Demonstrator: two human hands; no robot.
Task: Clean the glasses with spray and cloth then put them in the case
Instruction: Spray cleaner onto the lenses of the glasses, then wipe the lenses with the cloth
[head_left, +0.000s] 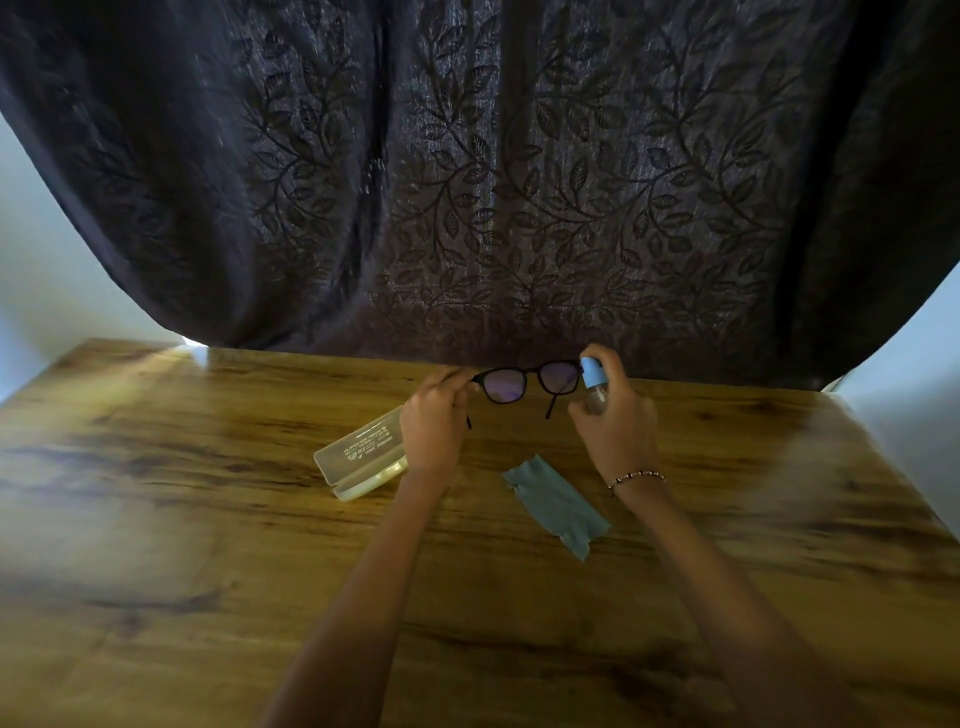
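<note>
Black-framed glasses (525, 382) are held up above the far part of the wooden table (208, 519), lenses facing me, temples open. My left hand (435, 421) pinches the frame's left corner. My right hand (615, 423) grips a small clear spray bottle (593, 382) with a blue top, its nozzle right beside the right lens, a finger resting on top. A blue-grey cleaning cloth (558, 506) lies crumpled on the table between my forearms. A translucent cream case (361, 454) lies shut on the table, partly behind my left hand.
A dark curtain (493, 182) with a leaf pattern hangs just behind the table's far edge. Pale walls show at both sides. A beaded bracelet (636, 478) circles my right wrist.
</note>
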